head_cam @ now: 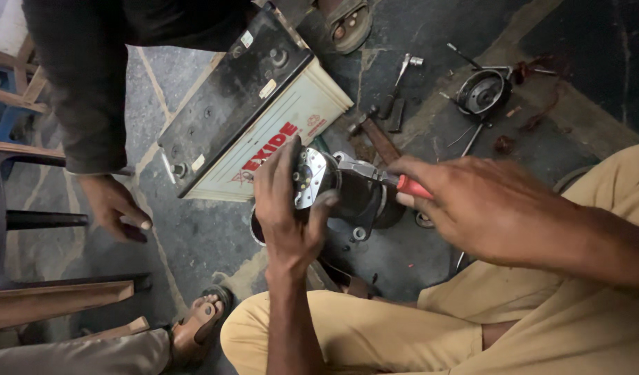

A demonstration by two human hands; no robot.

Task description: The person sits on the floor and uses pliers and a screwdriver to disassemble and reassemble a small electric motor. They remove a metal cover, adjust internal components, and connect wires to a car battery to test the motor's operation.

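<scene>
My left hand [286,208] grips a round metal motor part [347,194], thumb and fingers around its silver end plate. My right hand [465,201] holds a tool with a red handle [413,187]; its metal shaft reaches the top of the motor part. Both hands are above my bent knees in tan trousers [375,326]. The tool's tip is hidden against the part.
A large car battery [250,111] lies on the stone floor behind the part. A hammer [375,135], a wrench [403,69] and a round black housing [483,94] lie beyond. Another person's hand [114,205] hangs at left. A sandalled foot [198,326] rests near.
</scene>
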